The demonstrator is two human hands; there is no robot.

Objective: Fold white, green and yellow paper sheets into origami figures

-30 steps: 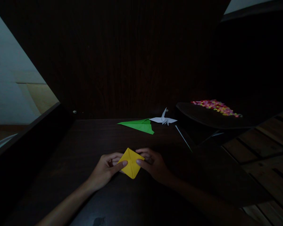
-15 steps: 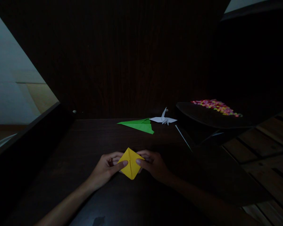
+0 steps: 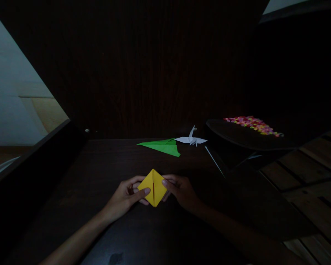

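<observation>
Yellow paper: the yellow paper point(image 3: 152, 187) sits low in the middle of the frame, folded into a small diamond with a line down its middle.
Left hand: the left hand point(image 3: 126, 197) pinches its left corner, fingers closed on it.
Right hand: the right hand point(image 3: 182, 190) pinches its right corner the same way.
How far: some folds are made, but it looks like no finished shape yet.
Already made: a green paper plane point(image 3: 163, 146) and a white paper crane point(image 3: 191, 140) lie higher up on the dark table point(image 3: 99, 165).

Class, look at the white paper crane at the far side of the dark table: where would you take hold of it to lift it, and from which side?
Probably pinch the white paper crane at its raised middle, from above. Its wings spread flat and thin to either side, and the green folded paper lies close on its left, so the upright centre looks like the sturdiest, freest part.
</observation>
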